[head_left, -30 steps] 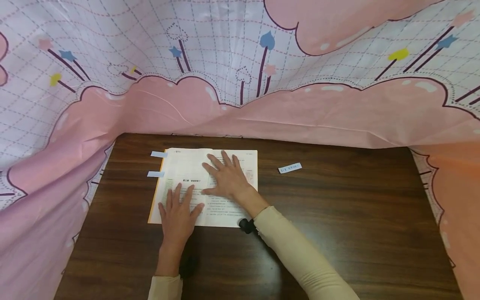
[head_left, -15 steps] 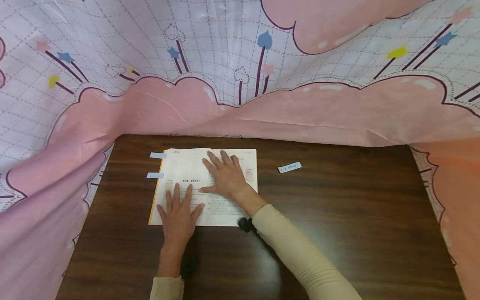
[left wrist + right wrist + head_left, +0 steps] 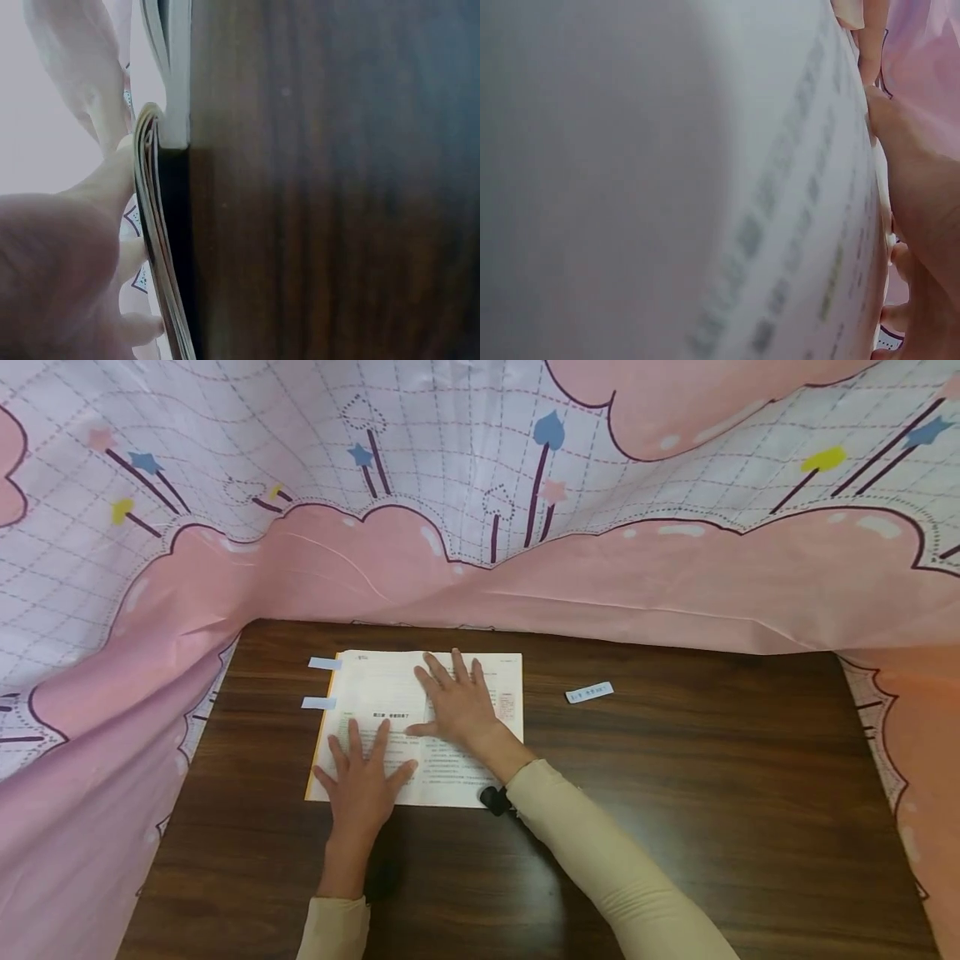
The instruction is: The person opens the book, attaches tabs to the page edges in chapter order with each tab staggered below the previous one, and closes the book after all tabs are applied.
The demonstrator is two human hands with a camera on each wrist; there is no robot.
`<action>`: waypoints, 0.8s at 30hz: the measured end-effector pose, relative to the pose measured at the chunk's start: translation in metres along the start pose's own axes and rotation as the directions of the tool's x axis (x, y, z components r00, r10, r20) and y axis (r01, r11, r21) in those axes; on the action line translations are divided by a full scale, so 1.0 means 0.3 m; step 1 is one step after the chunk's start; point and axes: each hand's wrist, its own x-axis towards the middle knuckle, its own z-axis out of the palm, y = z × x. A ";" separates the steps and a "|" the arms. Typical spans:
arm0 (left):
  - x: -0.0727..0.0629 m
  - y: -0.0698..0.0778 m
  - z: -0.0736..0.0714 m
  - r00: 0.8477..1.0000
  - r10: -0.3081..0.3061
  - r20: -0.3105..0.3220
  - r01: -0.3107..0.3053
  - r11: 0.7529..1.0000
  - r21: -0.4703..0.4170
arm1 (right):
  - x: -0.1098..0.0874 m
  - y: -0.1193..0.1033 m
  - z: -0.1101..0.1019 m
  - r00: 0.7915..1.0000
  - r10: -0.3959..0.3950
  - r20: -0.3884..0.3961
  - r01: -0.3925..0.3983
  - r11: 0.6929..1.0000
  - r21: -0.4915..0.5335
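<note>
An open book (image 3: 390, 685) lies on the dark wooden table, its printed pages facing up. My left hand (image 3: 362, 789) rests on the lower part of the left page with its fingers spread. In the left wrist view, that hand's thumb (image 3: 105, 180) is on the page edges at the book's near side. Across the right page lies my right hand (image 3: 459, 706), fingers fanned toward the top and thumb reaching to the middle fold. Printed lines (image 3: 780, 217) curve close past the right wrist camera. Two pale blue paper tabs (image 3: 325, 663) stick out from the book's left edge.
A pale blue paper strip (image 3: 589, 692) with handwriting lies on the table (image 3: 697, 777) to the right of the book. A pink and white patterned curtain (image 3: 600, 577) hangs behind the table and along both sides.
The whole head view has shifted slightly. Both hands stay spread on the pages, with only small movements of the fingers; the book, tabs and strip keep their places.
</note>
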 end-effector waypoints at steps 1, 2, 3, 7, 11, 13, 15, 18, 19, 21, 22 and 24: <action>0.000 -0.001 0.000 1.000 -0.001 -0.003 0.001 1.000 0.000 | 0.000 -0.001 -0.002 1.000 0.001 -0.003 -0.001 1.000 -0.004; 0.000 -0.001 -0.001 1.000 -0.001 -0.006 0.001 1.000 -0.002 | 0.001 -0.002 -0.004 1.000 0.003 -0.001 -0.003 1.000 -0.011; 0.001 0.000 -0.001 1.000 -0.001 -0.007 0.001 1.000 -0.004 | 0.001 -0.003 -0.005 1.000 0.007 0.003 -0.007 1.000 -0.017; 0.000 0.000 -0.001 1.000 -0.012 0.005 0.012 1.000 -0.014 | 0.002 -0.007 -0.012 1.000 0.013 0.003 -0.012 0.999 -0.049; -0.003 0.000 -0.002 0.999 -0.032 0.029 0.033 0.999 -0.017 | 0.000 -0.012 -0.012 1.000 0.010 0.009 -0.010 0.999 -0.053; -0.004 -0.001 -0.003 0.999 -0.035 0.031 0.035 0.999 -0.019 | -0.001 -0.014 -0.008 1.000 0.009 0.018 -0.008 0.998 -0.057; -0.004 -0.001 -0.003 0.999 -0.029 0.025 0.029 0.999 -0.017 | -0.002 -0.014 -0.006 1.000 0.009 0.016 -0.008 0.998 -0.064; -0.004 -0.003 -0.001 1.000 -0.015 0.012 0.015 1.000 -0.007 | -0.001 -0.013 -0.002 1.000 0.007 0.005 -0.006 0.997 -0.077; -0.003 -0.002 -0.001 1.000 -0.010 0.005 0.010 1.000 -0.004 | -0.001 -0.012 -0.001 1.000 0.007 -0.001 -0.007 0.997 -0.079; -0.004 -0.002 -0.001 1.000 -0.006 0.000 0.006 1.000 0.000 | -0.002 -0.013 -0.001 1.000 0.007 -0.008 -0.007 0.997 -0.075; -0.004 -0.003 -0.001 1.000 -0.007 -0.002 0.007 1.000 0.003 | -0.002 -0.013 0.000 1.000 0.006 -0.007 -0.007 0.997 -0.072; -0.004 -0.003 -0.001 1.000 -0.009 -0.002 0.009 1.000 0.003 | -0.003 -0.013 0.001 1.000 0.004 -0.008 -0.005 0.998 -0.066</action>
